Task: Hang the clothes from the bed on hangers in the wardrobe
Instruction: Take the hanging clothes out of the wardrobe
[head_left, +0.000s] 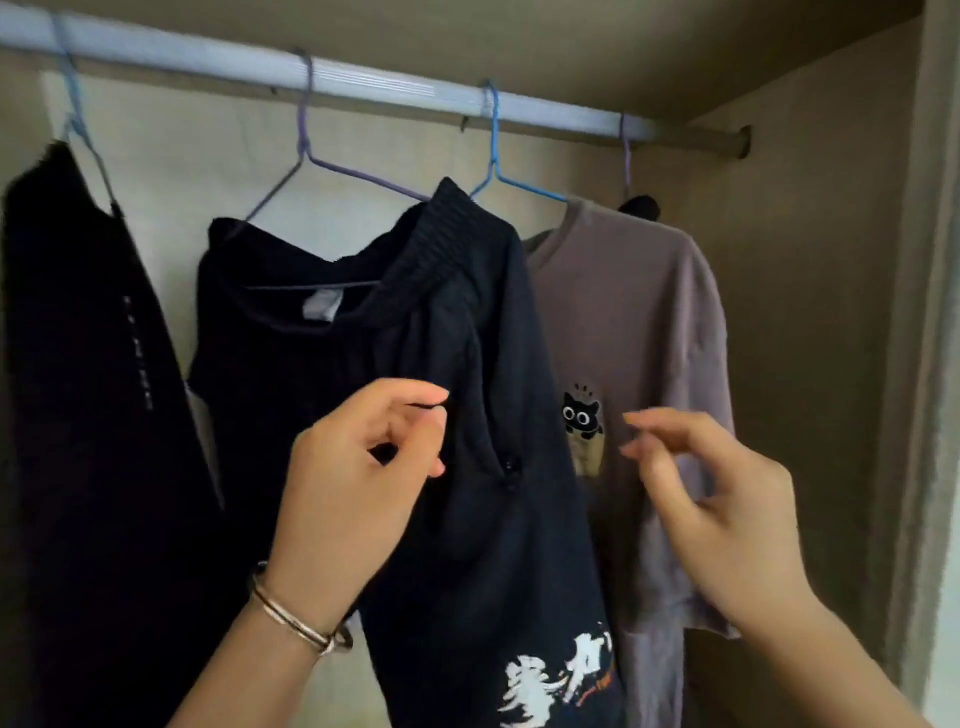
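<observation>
- The dark shorts (467, 338) hang bunched on the purple hanger (332, 166) mid-rail, with the waistband over only 1 arm, the right.
- The left hand (358, 478) seems to pinch their fabric; a downward tug could slide them off.
- The right hand (717, 509), fingers loose and empty, could snag the mauve T-shirt (649, 312) just beyond.

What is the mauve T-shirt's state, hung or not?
Hung: the mauve T-shirt sits on a blue hanger hooked over the rail.

Wardrobe (571, 41) int.: beige back wall (208, 156), tan side panel (810, 312) (dim).
</observation>
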